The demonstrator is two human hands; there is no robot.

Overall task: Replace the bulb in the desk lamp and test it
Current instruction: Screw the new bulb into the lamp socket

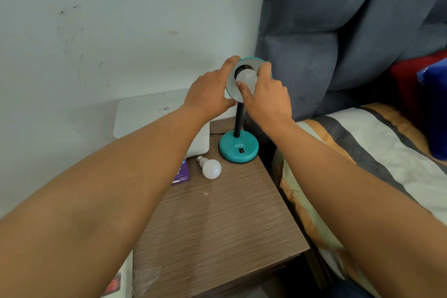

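A teal desk lamp stands at the back of the wooden bedside table, its round base (238, 150) marked ATN with a black switch. Its black gooseneck (239, 118) rises to the shade (232, 91), which is tilted towards me. My left hand (210, 94) grips the shade's left rim. My right hand (266, 91) has thumb and fingers closed around a white bulb (246, 77) that sits at the dark socket inside the shade. A second white bulb (211, 168) lies loose on the table, left of the base, screw cap pointing away.
A purple bulb box (182, 174) lies partly under my left forearm. A white flat device (154, 113) leans against the wall. The table (217, 220) meets a bed with striped bedding (362, 152) on the right. A grey upholstered headboard (338, 31) stands behind the lamp.
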